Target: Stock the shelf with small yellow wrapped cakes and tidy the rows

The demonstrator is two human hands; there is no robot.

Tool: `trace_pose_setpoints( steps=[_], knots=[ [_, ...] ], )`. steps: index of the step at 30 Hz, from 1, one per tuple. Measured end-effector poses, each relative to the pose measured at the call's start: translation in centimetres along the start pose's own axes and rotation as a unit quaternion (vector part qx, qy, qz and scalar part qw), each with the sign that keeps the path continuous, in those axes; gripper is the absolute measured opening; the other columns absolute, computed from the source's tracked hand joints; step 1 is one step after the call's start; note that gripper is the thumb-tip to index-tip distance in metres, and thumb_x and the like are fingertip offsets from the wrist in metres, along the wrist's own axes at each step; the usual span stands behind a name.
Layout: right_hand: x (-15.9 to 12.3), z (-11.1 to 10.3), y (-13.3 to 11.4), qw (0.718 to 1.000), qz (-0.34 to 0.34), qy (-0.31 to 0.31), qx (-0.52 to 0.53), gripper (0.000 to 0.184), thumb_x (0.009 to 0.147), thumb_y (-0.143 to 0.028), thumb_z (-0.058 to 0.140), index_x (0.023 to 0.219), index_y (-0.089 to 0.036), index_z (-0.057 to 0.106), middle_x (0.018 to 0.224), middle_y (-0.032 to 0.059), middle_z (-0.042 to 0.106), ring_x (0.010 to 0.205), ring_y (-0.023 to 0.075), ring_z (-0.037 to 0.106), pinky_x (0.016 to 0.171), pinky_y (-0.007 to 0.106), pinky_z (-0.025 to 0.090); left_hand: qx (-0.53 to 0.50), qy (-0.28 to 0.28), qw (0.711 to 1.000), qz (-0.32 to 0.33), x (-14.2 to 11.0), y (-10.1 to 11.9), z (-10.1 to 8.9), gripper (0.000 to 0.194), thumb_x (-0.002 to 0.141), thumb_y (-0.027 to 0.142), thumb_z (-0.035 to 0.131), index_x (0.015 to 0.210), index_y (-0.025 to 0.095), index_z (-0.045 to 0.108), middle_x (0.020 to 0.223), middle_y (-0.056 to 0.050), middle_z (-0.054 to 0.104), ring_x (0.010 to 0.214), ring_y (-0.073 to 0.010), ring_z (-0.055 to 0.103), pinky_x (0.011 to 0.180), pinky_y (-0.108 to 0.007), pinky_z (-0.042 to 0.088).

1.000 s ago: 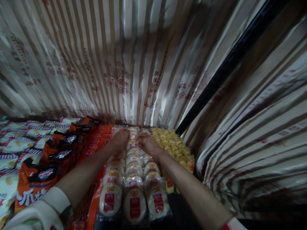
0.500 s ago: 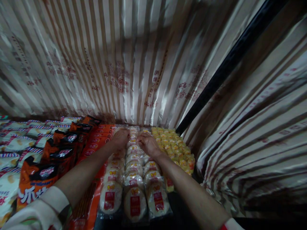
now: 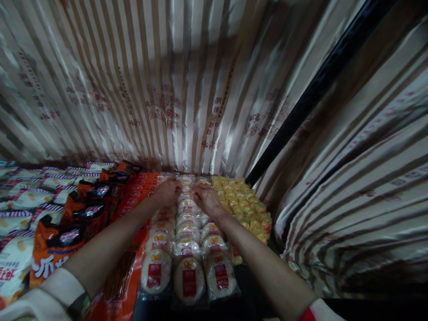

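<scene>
Three rows of round rice crackers in clear wrappers run away from me, the middle row's front packet [image 3: 189, 280] showing a red label. Towards the far end of these rows, my left hand [image 3: 168, 192] is closed in a pinch at the left edge of a wrapped cracker. Opposite it, my right hand [image 3: 206, 198] pinches the right edge of the middle row. The fingertips hide much of the wrapper edges. Below the hands, the left front packet [image 3: 155, 271] and right front packet [image 3: 220, 273] lie tilted back in their rows.
Yellow small-wrapped snacks [image 3: 245, 203] sit right of the crackers. To the left are orange flat packs [image 3: 125, 285], orange-and-black snack bags [image 3: 53, 252] and white bags [image 3: 15, 263]. A striped curtain [image 3: 197, 89] hangs behind, with a dark pole [image 3: 301, 116] slanting at the right.
Both hands stay at nearly the same spot, fingers pinched. The left wrist has shifted slightly, and the view has moved a little.
</scene>
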State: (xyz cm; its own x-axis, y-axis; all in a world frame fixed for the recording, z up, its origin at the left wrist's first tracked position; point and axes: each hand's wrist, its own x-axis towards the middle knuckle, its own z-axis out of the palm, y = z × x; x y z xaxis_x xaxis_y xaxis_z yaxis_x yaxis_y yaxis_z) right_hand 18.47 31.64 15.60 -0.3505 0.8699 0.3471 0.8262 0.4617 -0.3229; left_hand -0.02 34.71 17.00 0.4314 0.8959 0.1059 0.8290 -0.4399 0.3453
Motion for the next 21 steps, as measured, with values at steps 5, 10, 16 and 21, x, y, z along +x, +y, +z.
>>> trace_pose_setpoints(
  steps=[5,10,16,21],
  knots=[
    [0.0,0.2,0.0,1.0,0.01,-0.005,0.002,0.015,0.079,-0.011,0.054,0.073,-0.019,0.064,0.081,0.0047,0.063,0.084,0.0173,0.055,0.081,0.027,0.042,0.036,-0.034,0.999,0.021,-0.3,0.3,-0.1,0.017,0.081,0.022,0.051,0.087,0.017,0.066,0.092,-0.007,0.065,0.083,-0.0166,0.06,0.074,-0.025,0.045],
    [-0.1,0.7,0.5,1.0,0.019,-0.003,0.023,0.013,0.079,-0.013,0.055,0.075,-0.02,0.065,0.083,0.0044,0.062,0.085,0.0171,0.055,0.081,0.027,0.042,0.054,-0.037,0.998,0.019,-0.4,0.3,0.4,0.018,0.082,0.021,0.048,0.087,0.016,0.065,0.093,-0.008,0.066,0.085,-0.0183,0.061,0.074,-0.027,0.045],
    [-0.2,0.7,1.0,0.999,0.029,0.008,0.026,0.014,0.078,-0.013,0.055,0.08,-0.02,0.066,0.087,0.0038,0.065,0.086,0.017,0.056,0.082,0.028,0.043,0.098,-0.032,0.995,0.013,-0.8,0.7,0.4,0.02,0.086,0.024,0.043,0.091,0.016,0.061,0.095,-0.01,0.066,0.087,-0.0217,0.062,0.072,-0.031,0.046],
    [-0.2,0.6,0.8,0.999,0.03,0.017,0.011,0.015,0.076,-0.011,0.055,0.079,-0.021,0.066,0.086,0.0035,0.064,0.085,0.0164,0.057,0.08,0.027,0.044,0.105,-0.04,0.994,0.005,-0.9,1.1,0.2,0.021,0.087,0.025,0.043,0.092,0.016,0.061,0.098,-0.011,0.065,0.089,-0.0223,0.062,0.073,-0.031,0.046]
  ],
)
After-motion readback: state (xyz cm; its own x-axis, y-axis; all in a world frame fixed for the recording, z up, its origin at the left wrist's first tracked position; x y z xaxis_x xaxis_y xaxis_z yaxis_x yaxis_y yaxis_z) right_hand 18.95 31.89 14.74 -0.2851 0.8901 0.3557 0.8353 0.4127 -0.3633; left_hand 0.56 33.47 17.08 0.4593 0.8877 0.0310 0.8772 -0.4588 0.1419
